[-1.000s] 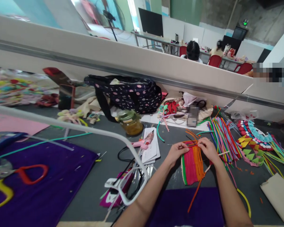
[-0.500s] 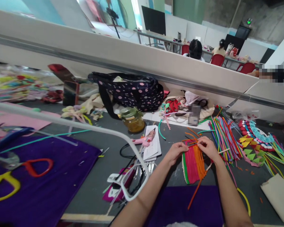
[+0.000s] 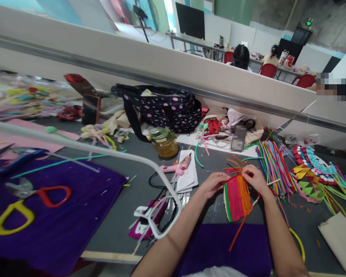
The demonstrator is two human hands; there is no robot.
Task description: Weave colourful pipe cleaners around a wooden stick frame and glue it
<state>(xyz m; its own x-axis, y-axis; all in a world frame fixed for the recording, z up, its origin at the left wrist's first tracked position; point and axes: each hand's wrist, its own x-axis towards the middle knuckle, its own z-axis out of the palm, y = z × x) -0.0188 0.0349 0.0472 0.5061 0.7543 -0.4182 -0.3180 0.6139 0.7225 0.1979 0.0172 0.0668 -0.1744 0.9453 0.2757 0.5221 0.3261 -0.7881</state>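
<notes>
Fingers of both hands are closed on the top edge of a striped woven piece [image 3: 235, 200], held over the table [image 3: 109, 215]. Left hand [image 3: 216, 184] has its grip pinched together at the top left corner, right hand [image 3: 254, 179] has its grip pinched together near the top right, where the orange strands bunch up. Stripes go off-white, green, pink, then orange from left to right, with loose orange ends poking out past the top and one orange strand [image 3: 238, 233] trailing down over a purple cloth [image 3: 226, 246] in front of the person.

Just right of the right hand there's a fat bundle of colored strips [image 3: 276, 169], with a beaded piece [image 3: 315, 165] beyond it and a flat beige thing [image 3: 338, 238] nearer the right edge. Left of the hands you've got white papers [image 3: 187, 175] with a pink tool [image 3: 177, 168] lying on them, and a lidded glass jar [image 3: 164, 144] in front of a dark spotted bag [image 3: 164, 109]. Scissors with one red and one yellow handle [image 3: 31, 198] sit on another purple cloth [image 3: 83, 207] way over left, and a bent white tube [image 3: 158, 169] cuts across the view between them and the left arm.
</notes>
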